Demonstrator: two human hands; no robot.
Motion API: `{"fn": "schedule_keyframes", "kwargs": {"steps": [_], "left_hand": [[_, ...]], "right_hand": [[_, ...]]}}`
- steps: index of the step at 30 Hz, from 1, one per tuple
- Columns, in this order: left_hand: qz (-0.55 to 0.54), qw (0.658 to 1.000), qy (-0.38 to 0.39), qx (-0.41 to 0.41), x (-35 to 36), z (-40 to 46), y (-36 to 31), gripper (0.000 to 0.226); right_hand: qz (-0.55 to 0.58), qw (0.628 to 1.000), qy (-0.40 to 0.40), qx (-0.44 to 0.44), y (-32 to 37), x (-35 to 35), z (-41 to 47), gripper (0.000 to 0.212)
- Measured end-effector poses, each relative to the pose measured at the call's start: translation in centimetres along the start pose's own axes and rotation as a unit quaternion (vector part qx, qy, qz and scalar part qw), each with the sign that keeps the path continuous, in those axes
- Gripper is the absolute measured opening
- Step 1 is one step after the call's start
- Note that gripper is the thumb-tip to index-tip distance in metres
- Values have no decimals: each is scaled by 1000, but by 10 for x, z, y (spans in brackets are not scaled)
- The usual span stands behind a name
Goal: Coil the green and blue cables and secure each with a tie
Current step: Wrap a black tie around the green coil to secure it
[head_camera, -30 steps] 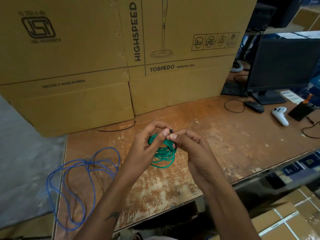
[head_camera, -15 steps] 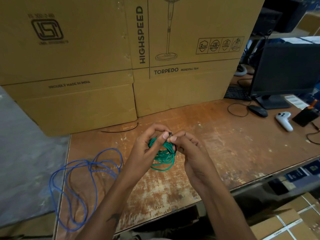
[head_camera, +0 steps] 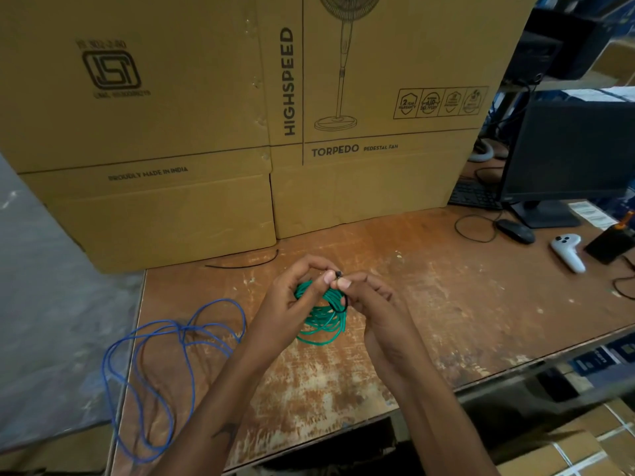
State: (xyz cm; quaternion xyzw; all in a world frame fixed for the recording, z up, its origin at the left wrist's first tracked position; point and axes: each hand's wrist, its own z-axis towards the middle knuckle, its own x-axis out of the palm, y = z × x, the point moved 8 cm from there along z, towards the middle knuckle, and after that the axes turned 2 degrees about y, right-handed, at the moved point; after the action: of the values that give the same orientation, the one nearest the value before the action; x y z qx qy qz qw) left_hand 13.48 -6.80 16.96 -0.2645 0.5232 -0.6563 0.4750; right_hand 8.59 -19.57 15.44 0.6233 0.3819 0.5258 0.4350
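Green cable point(head_camera: 321, 316) coil gripped by left hand point(head_camera: 292, 304), right hand point(head_camera: 374, 304) pinching black tie point(head_camera: 340, 297), mid-table, blue cable point(head_camera: 165, 365) overhanging left edge.

- The boxes point(head_camera: 240, 132) stand along the table's point(head_camera: 446, 321) back edge.
- One tie point(head_camera: 240, 264) lies just before them.
- One cable point(head_camera: 154, 372) hangs over the left edge.
- The mouse point(head_camera: 515, 231) sits at the right back corner.

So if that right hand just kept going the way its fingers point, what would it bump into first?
Probably the left hand: the right hand points leftward, its fingertips already meeting the left's over the black tie on the green cable.
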Motion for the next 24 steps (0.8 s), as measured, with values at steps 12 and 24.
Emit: {"fn": "schedule_keyframes", "kwargs": {"steps": [12, 24], "left_hand": [[-12, 999, -49, -1, 4, -3, -2, 10], [-31, 997, -73, -12, 11, -9, -2, 12]], "right_hand": [[-8, 999, 13, -36, 9, -1, 0, 11], [-12, 1000, 5, -22, 6, -5, -2, 18]]}}
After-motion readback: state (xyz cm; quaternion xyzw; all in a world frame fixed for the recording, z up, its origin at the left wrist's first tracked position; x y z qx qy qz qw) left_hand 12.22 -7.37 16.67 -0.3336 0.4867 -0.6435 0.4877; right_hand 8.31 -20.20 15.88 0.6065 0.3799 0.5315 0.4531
